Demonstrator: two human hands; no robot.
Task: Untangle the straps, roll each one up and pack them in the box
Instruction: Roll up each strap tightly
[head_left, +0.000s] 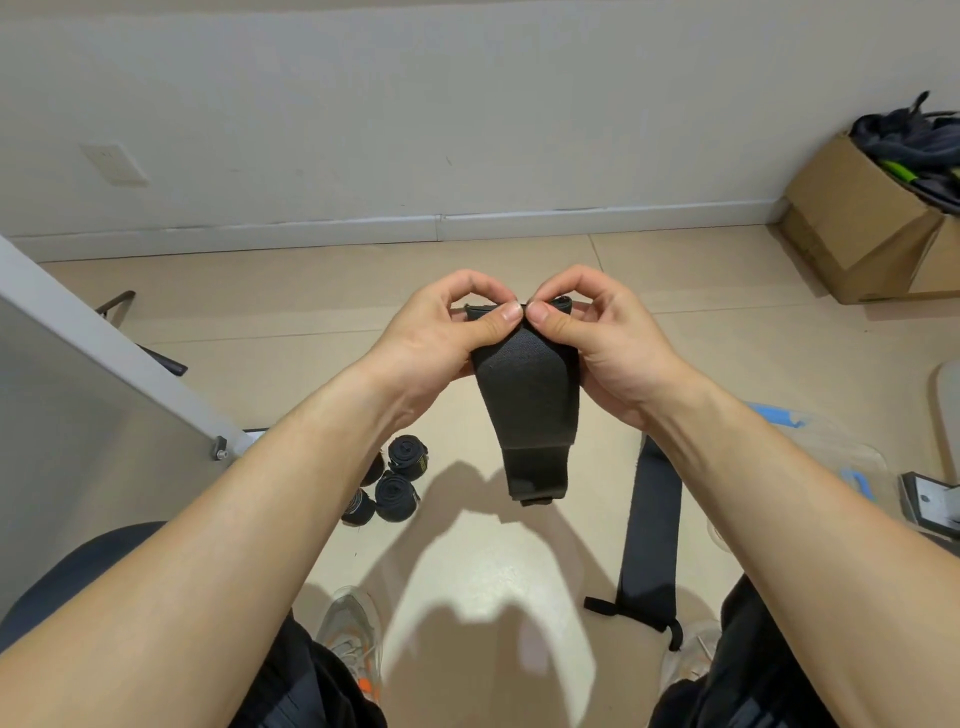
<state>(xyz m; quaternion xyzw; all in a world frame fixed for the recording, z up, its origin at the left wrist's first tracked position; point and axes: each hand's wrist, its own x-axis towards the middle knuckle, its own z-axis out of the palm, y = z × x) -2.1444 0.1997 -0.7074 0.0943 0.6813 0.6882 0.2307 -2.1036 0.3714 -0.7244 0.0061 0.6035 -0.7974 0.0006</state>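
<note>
At frame centre, the left hand (441, 332) and right hand (597, 338) both pinch the top edge of a hanging black strap (527, 400); rolled straps (397, 478) lie on the floor (727, 322) at lower left.

One head-worn wide-angle camera looks forward and down at the floor (493, 561), wearer apparently seated

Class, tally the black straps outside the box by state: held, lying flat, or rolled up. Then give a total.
Held strap: 1
Flat strap: 1
Rolled straps in plain view: 3 (another may hide behind the forearm)
Total: 5
</note>
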